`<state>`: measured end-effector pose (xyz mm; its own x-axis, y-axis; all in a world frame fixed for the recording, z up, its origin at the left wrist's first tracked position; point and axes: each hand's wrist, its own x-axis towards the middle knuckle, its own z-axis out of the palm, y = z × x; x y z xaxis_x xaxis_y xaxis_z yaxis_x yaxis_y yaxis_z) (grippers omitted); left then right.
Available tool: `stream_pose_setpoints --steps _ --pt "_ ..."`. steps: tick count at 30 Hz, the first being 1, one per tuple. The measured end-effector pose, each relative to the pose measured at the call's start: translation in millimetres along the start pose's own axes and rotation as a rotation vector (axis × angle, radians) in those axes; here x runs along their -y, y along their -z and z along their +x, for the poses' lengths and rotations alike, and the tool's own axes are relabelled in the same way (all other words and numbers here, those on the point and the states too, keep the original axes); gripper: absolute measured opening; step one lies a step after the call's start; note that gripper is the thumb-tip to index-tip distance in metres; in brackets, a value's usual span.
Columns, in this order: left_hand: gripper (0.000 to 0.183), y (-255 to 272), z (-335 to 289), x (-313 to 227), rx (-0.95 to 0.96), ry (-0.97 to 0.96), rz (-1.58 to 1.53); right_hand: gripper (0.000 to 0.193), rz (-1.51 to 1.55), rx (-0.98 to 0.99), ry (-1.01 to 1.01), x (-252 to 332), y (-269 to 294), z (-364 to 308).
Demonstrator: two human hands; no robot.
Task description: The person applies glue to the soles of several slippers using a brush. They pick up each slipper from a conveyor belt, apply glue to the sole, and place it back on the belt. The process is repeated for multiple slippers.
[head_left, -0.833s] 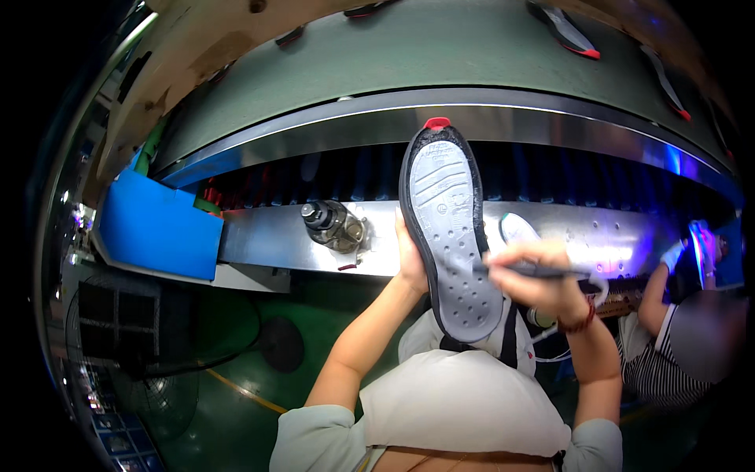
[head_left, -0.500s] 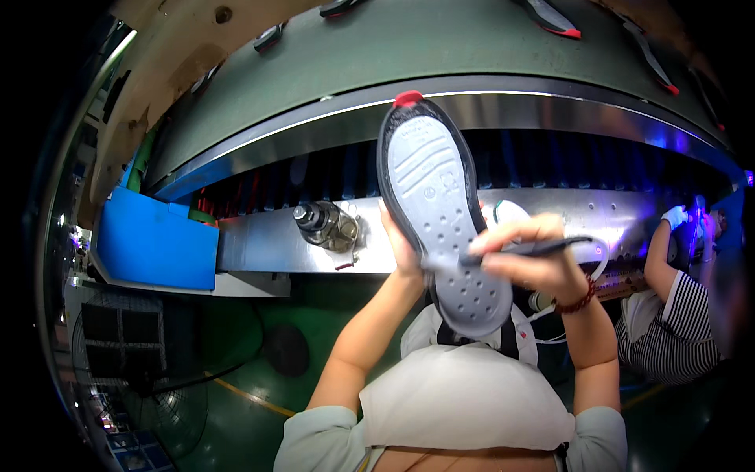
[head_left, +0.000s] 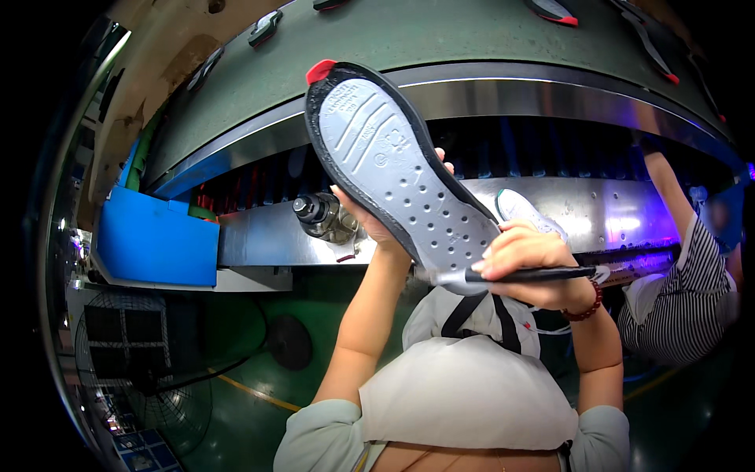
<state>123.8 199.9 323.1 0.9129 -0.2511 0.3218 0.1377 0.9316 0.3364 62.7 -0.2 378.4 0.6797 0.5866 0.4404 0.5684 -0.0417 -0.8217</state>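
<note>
A grey shoe sole (head_left: 373,149) with a black rim, small holes and a red tab at its far end is held up and tilted to the left. My left hand (head_left: 368,220) grips it by the rim from beneath, with fingertips showing past the far edge. In my right hand (head_left: 539,263) is a brush (head_left: 578,273) with a black handle and pale bristles, a thin white tube at its back end. The bristles are at the near left edge of the sole, slightly blurred.
A container (head_left: 330,220) with a black cap and a white shoe-like piece (head_left: 523,208) sit on the metal ledge (head_left: 259,240). Beyond runs a green conveyor belt (head_left: 472,39) carrying several soles. A blue box-shaped cover (head_left: 161,240) stands left; a co-worker in a striped top (head_left: 680,322) is right.
The sole has swung its red-tabbed end to the left and away. My right hand has brought the brush from across the sole to its near left edge. The co-worker's arm has reached forward.
</note>
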Motion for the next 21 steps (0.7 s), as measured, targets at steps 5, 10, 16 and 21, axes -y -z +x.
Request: stream_pose_setpoints --steps 5,10,16,21 --pt "0.096 -2.2 3.8 1.4 -0.064 -0.032 -0.01 0.021 0.049 -0.203 -0.13 -10.5 6.6 -10.3" --pt "0.096 -5.3 3.4 -7.0 -0.052 -0.035 0.075 0.021 0.165 -0.05 -0.062 -11.3 4.3 -18.7" --pt "0.099 -5.0 11.2 -9.8 -0.042 -0.006 0.15 0.019 0.111 -0.086 -0.164 -20.3 2.7 -20.5" --pt "0.098 -11.7 15.1 -8.9 -0.004 0.025 0.154 0.018 0.545 -0.163 -0.263 -33.4 15.0 -26.1"
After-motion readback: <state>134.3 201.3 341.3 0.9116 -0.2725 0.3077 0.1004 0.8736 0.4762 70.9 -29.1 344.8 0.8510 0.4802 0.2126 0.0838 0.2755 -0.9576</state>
